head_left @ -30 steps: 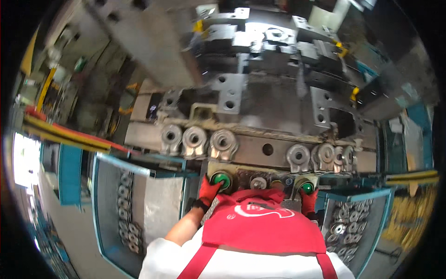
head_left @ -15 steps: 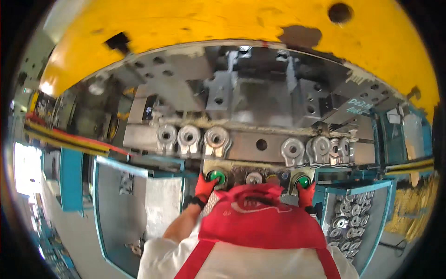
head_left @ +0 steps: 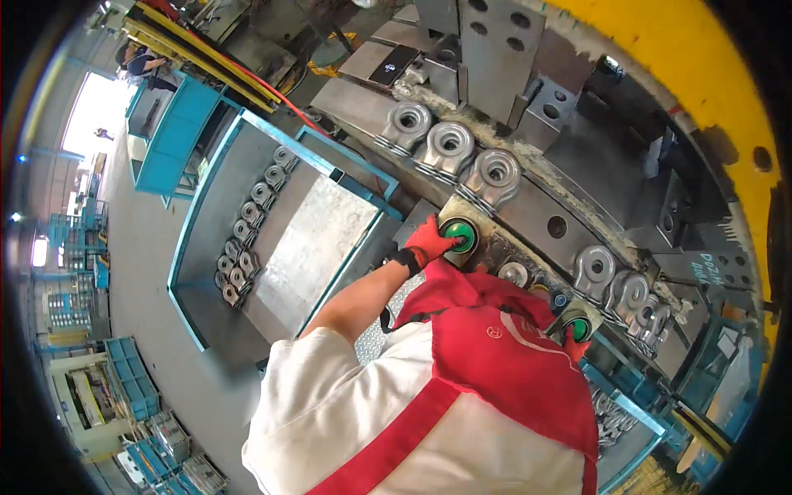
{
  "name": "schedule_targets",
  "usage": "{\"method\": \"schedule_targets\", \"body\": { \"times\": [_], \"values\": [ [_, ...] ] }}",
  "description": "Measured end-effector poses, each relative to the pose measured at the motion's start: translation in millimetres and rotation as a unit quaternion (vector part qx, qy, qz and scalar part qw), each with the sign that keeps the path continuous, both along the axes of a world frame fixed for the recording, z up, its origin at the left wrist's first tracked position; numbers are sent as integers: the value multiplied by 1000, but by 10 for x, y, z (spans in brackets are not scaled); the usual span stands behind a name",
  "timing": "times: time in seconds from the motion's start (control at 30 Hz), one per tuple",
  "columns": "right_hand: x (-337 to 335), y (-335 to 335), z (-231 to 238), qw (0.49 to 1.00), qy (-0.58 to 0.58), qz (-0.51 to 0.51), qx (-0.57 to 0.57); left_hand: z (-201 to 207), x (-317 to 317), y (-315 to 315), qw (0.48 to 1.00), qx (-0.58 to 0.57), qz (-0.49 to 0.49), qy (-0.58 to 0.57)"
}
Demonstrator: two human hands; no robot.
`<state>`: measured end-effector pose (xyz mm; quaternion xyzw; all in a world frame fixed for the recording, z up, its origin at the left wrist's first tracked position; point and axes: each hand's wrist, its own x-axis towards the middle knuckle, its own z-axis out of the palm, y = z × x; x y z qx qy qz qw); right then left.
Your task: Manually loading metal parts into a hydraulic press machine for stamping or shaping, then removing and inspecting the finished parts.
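My left hand (head_left: 427, 239), in a red glove, rests at a round green push button (head_left: 459, 237) on the control panel. Its thumb lies on the button, and the other fingers are stretched apart from it along the rim. At the panel's other end, my right hand (head_left: 576, 348), also red-gloved, touches a second green button (head_left: 580, 330); my red apron hides part of it. Neither hand holds anything. Beyond the panel, ringed metal parts lie on the press bed: three by the left end, including this eyed part (head_left: 497, 172), and several to the right, including another (head_left: 595, 268).
The yellow press frame (head_left: 726, 91) arches over grey die blocks (head_left: 502, 49). Left stands a blue-edged bin (head_left: 183, 247) with several ringed parts along its wall and a pale sheet (head_left: 326, 235). Another parts bin (head_left: 639, 412) is at lower right. A person (head_left: 142, 62) stands far left.
My view has swung left and tilted, bringing more of the left bin and the hall into sight. Both hands stay at the green buttons.
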<state>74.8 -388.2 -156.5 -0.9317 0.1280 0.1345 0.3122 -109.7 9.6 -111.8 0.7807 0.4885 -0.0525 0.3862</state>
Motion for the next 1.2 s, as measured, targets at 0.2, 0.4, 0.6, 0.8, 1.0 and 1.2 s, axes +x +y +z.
{"method": "schedule_targets", "body": {
  "times": [0.2,0.4,0.6,0.8,1.0,1.2],
  "values": [
    [-20,-4,60,996,-3,17,82,1130,395,154,959,94,-265,-20],
    [-142,109,215,993,-15,-18,114,2292,1936,167,847,180,-247,-435],
    [-269,194,272,993,-69,-39,91,2666,3791,239,868,336,-242,-275],
    [-400,369,392,962,-103,-167,189,2428,5101,477,962,163,-208,-62],
    [-278,728,929,916,-211,-94,327,2367,5253,524,962,199,-181,-46],
    [378,1177,1165,940,-300,156,-44,2748,4613,403,925,252,-175,-225]
  ]
}}
